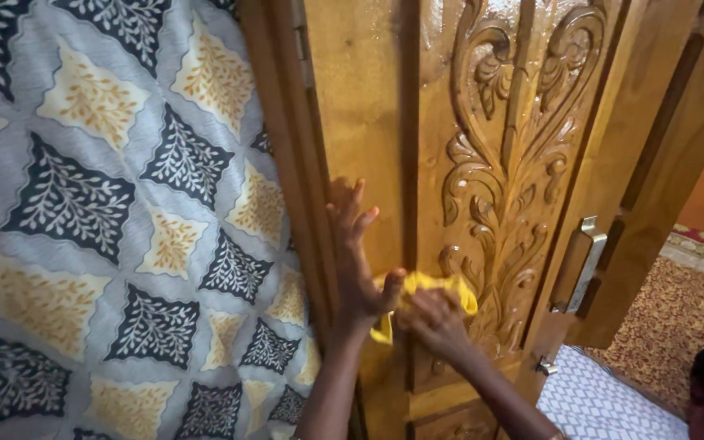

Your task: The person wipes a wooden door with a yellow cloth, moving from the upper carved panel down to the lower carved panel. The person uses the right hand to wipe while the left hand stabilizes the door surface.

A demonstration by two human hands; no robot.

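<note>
A glossy carved wooden door (515, 163) fills the middle of the head view. My right hand (437, 322) presses a yellow cloth (425, 285) against the carved panel low on the door. My left hand (360, 257) rests flat on the door's left stile, fingers spread upward, with its thumb touching the cloth's edge. A metal pull handle (584, 261) sits on the door's right stile, well right of both hands.
A patterned curtain (116, 220) in grey, dark blue and yellow hangs on the left, next to the door frame. A patterned rug (678, 318) and a white patterned mat (605, 403) lie on the floor at the lower right. A small latch (546, 367) sits low on the door.
</note>
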